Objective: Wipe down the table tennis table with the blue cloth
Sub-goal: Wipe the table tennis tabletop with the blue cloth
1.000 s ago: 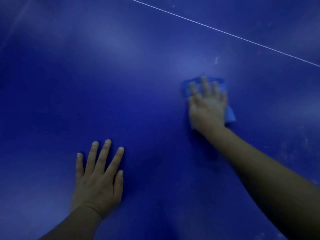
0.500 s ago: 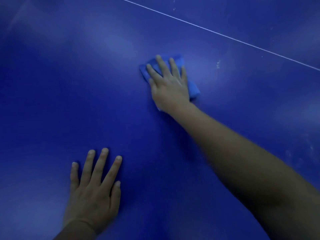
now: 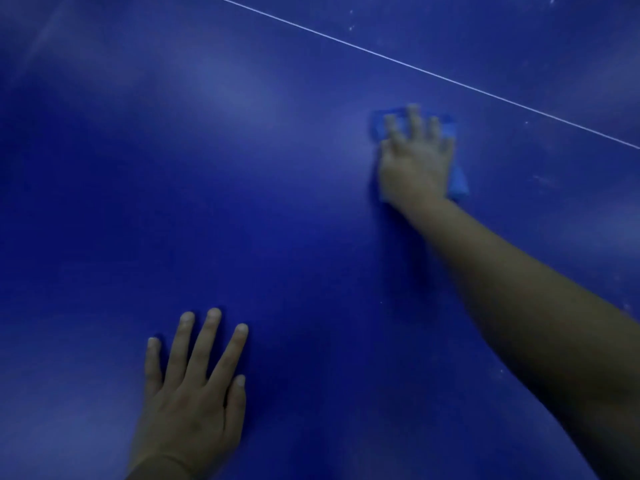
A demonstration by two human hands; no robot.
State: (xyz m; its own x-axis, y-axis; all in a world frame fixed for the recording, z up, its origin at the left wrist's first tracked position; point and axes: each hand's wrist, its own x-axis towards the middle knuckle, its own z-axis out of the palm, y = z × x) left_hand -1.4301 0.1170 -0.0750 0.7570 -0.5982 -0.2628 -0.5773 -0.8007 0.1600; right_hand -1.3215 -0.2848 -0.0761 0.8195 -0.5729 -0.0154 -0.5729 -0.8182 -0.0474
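right hand (image 3: pixel 414 164) is pressed flat on the blue cloth (image 3: pixel 458 180), fingers spread and a bit blurry, out on the dark blue desk (image 3: pixel 277 202) just short of the thin white line (image 3: pixel 450 81). left hand (image 3: pixel 194 386) rests flat nearer the body, fingers straight, holding nothing.

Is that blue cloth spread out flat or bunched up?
Flat, probably folded: the blue cloth lies pressed under the right hand, only its edges showing. Motion blur hides any folds.
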